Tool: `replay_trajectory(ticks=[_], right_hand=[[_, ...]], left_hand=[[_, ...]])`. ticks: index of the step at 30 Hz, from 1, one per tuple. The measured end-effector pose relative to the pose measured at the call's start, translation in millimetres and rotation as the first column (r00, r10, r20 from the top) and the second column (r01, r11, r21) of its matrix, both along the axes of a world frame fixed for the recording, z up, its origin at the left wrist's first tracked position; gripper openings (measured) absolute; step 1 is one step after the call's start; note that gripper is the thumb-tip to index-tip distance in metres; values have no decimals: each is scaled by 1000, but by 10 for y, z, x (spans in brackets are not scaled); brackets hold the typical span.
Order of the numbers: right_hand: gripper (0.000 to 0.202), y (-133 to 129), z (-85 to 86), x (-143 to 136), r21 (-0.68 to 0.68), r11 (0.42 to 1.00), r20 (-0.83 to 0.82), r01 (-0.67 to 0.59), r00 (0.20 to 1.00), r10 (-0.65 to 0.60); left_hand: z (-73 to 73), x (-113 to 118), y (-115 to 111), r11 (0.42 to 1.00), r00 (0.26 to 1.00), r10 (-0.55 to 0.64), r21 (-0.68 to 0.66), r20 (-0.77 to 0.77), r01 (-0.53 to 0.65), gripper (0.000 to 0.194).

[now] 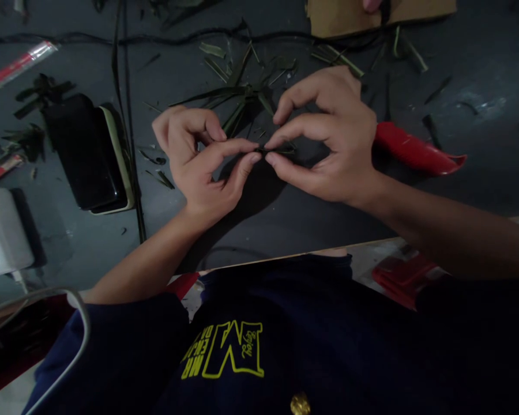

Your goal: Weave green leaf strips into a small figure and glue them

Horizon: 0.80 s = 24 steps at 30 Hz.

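My left hand (207, 155) and my right hand (333, 132) meet over the dark tabletop, fingertips almost touching. Between them is a thin dark green leaf strip (281, 151), pinched by thumb and forefinger on each side. Its far part extends under the right fingers, and its exact shape is partly hidden. Just beyond the hands lies a bundle of long green leaf blades (229, 93). To the right of my right hand rests a red object with a pointed end (419, 148), possibly a wrapper or sheath; its kind is unclear.
Leaf scraps (216, 69) lie scattered across the table (164, 253). On the left are a black phone (84, 153), a white charger-like box (4, 230) and a red-and-clear packet (19, 66). A black cable (177, 40) crosses the back, near cardboard (341, 17) and another person's fingertip.
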State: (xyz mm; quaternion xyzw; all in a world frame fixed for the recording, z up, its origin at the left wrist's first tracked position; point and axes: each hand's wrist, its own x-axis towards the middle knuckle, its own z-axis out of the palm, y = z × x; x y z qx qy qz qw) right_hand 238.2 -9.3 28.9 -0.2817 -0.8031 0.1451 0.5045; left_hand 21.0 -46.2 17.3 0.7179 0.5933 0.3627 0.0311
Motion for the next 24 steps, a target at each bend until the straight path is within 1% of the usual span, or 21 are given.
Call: replay_trajectory(ticks=[2,3,5,6,8,11,14,18,19,20,22,24], right_hand=[[6,11,-3,-16,-28,999,-56,-15,998,14],[6,20,-12,-27,-67,997,-103,-29,994,22],[7,45,-44,-52,-175,982,-232,-77,972,35],[7,59,-66,-63,-238,964,-293,-116,955,43],[10,86,-112,-72,-360,911,-366,-204,929,63],[24,106,-149,-61,-530,792,-332,-302,934,134],[39,83,-103,-43,-637,693,-288,-338,938,193],[39,28,24,-48,-741,583,-312,-333,940,140],[38,22,44,-53,-752,571,-316,-329,940,125],[37,20,56,-56,-752,571,-324,-329,939,114],[29,27,55,-59,-727,601,-349,-332,932,92],[18,39,41,-53,-698,635,-370,-330,926,75]], left_hand=[[2,6,8,1000,1000,-9,2,28,9,58],[2,7,15,1000,999,-16,7,44,16,60],[0,0,33,1000,998,-27,8,62,27,64],[-6,-11,43,1000,997,-30,0,65,30,65],[-29,-43,61,999,997,-29,-34,65,31,65],[-86,-101,67,995,996,-53,-77,75,59,61],[-112,-126,33,990,992,-79,-106,102,90,56],[-59,-99,-22,995,991,-90,-39,104,94,47],[-47,-93,-23,995,990,-93,-21,105,96,46],[-42,-90,-16,995,989,-96,-12,113,98,47],[-49,-91,16,994,984,-106,-15,140,109,52],[-68,-92,55,994,981,-105,2,165,106,58]])
